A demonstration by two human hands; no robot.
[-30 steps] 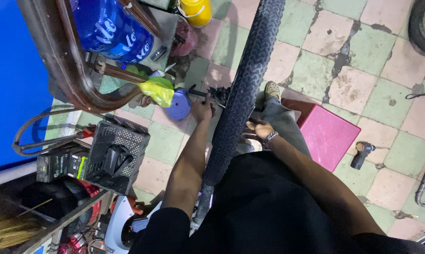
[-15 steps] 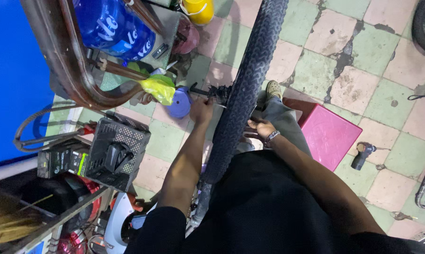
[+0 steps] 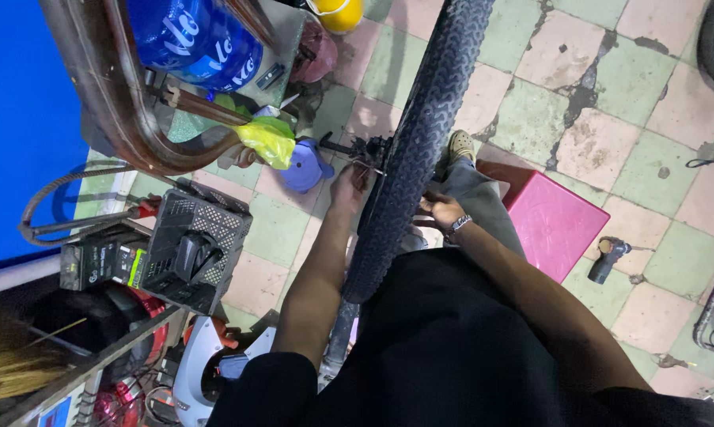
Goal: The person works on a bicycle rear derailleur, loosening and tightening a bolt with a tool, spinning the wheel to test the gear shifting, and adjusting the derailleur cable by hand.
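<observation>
Wheel: the knobby bicycle tyre (image 3: 420,150) stands upright between my arms, running from the top of the view down to my lap.
Left hand: my left hand (image 3: 350,180) is at the hub side, fingers pinched on a thin metal tool (image 3: 366,164) by the axle.
Right hand: my right hand (image 3: 440,212), watch on the wrist, is curled round the far side of the tyre; how tightly it grips I cannot tell.
Change: since a second ago both hands have barely shifted; I judge I am in the middle of fiddly work at the axle.
Floor: worn pink and green floor tiles (image 3: 578,103), a pink stool (image 3: 551,225) just right of my leg, a small dark tool (image 3: 606,259) beside it.
Left clutter: a yellow-green plastic bag (image 3: 271,141) and a blue-violet cap (image 3: 305,168) near the hub, a black crate (image 3: 195,249) further out.
Labels: a big blue water bottle (image 3: 195,39) with white lettering at top left, and a dark box with a green label (image 3: 104,261) beside the crate.
</observation>
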